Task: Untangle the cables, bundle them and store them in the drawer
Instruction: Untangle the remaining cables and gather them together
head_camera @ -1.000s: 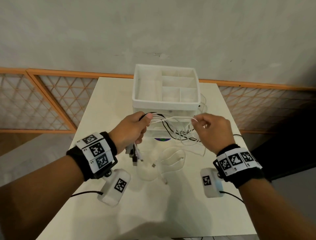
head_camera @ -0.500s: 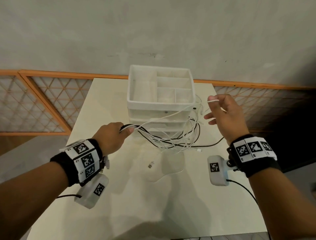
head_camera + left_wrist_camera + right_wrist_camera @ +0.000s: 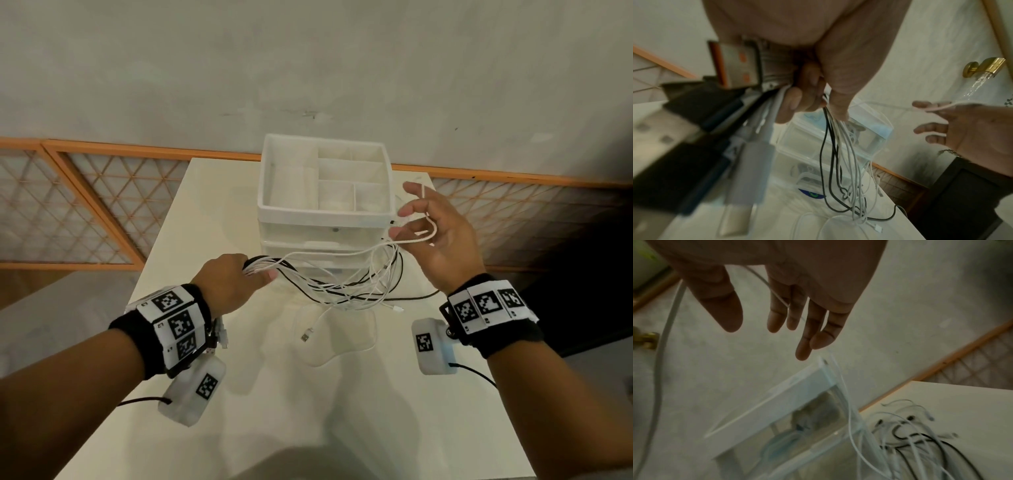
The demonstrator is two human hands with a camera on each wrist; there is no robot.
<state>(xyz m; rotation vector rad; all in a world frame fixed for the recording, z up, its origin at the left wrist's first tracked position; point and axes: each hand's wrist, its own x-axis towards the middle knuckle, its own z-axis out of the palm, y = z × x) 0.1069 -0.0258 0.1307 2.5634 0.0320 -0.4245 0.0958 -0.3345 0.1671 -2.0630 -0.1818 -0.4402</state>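
Note:
My left hand (image 3: 233, 284) grips a bunch of white and black cables (image 3: 342, 287) just behind their plugs (image 3: 219, 335), which hang under my wrist. The strands sag in loops in front of the white drawer unit (image 3: 325, 216). In the left wrist view my curled fingers (image 3: 812, 97) clamp the cables (image 3: 838, 154). My right hand (image 3: 435, 233) is raised beside the unit's right corner, fingers spread and straight. One white cable (image 3: 421, 240) loops across its palm and runs between the fingers (image 3: 781, 311). The unit's drawers are closed.
The cream table (image 3: 308, 411) ends close on both sides and at the front. A loose white cable with a USB plug (image 3: 305, 337) lies on a clear plastic piece (image 3: 356, 339). A black cable (image 3: 421, 294) trails right. An orange lattice rail (image 3: 102, 205) and a wall stand behind.
My hands moved apart. The right hand rose to the right, drawing one white cable out of the bunch, and its fingers spread. The left hand pulled left, still gripping the bunch.

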